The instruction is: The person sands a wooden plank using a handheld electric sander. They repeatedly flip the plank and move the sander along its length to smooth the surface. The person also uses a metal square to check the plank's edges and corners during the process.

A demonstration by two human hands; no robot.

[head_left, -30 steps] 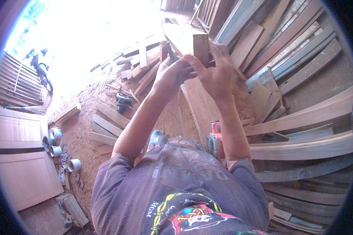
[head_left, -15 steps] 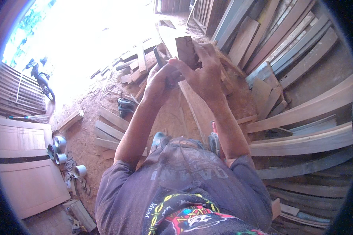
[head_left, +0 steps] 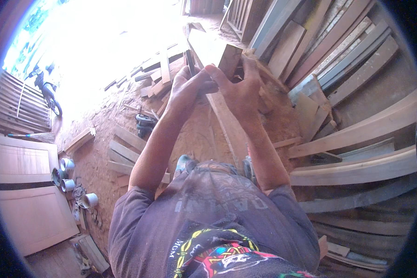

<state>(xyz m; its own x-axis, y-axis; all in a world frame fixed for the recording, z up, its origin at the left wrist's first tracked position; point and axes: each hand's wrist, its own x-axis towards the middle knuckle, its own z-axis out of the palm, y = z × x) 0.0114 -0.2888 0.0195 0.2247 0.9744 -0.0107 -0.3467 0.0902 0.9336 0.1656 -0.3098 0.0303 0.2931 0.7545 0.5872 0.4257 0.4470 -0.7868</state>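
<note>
A squared piece of wood (head_left: 230, 59) is up in front of me, its darker end face toward me and one side washed out by glare. My right hand (head_left: 240, 90) is closed around its near end, thumb on the left edge and fingers on the right. Close beside it, my left hand (head_left: 186, 90) is closed on a dark narrow strip (head_left: 190, 61) that sticks up past the fingers. Its lower part is hidden in the hand, so its kind is unclear. Both thumbs point inward near the wood's lower edge.
Offcuts (head_left: 160, 76) lie heaped ahead on the dirt floor. A dark power tool (head_left: 146, 124) rests left of my left forearm. Long boards (head_left: 356, 173) are stacked on the right. Pale pots (head_left: 89, 200) and door panels (head_left: 34, 217) are at the left. A plank (head_left: 227, 127) stands below my hands.
The wood has turned and tilted to the right, showing more of its bright side. My right hand has shifted slightly down and left with it. The left hand keeps hold of the dark strip.
</note>
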